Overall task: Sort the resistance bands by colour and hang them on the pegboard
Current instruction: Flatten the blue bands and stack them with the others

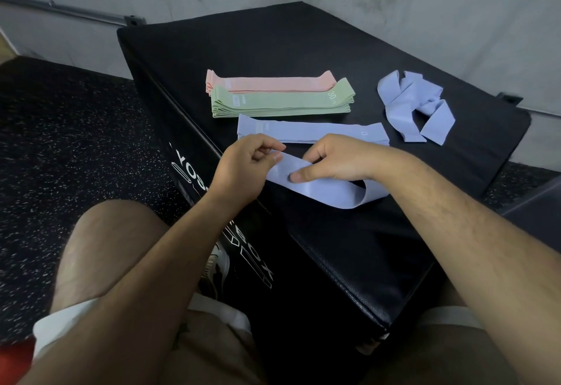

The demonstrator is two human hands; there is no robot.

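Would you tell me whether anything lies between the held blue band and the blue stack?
Nothing visible: the left hand and right hand hold the blue band just before the blue stack, only bare box top between.

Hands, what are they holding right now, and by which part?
Both hold one light blue resistance band at one end: the left hand pinches the tip, the right hand grips just beside it, thumb on top.

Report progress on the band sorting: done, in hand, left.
Done: sorted flat stacks of pink resistance bands, green resistance bands and pale blue resistance bands on the black padded box. In hand: left hand and right hand hold one more pale blue looped band. Left: the tangled pile of pale blue bands, then all hanging; no pegboard in view.
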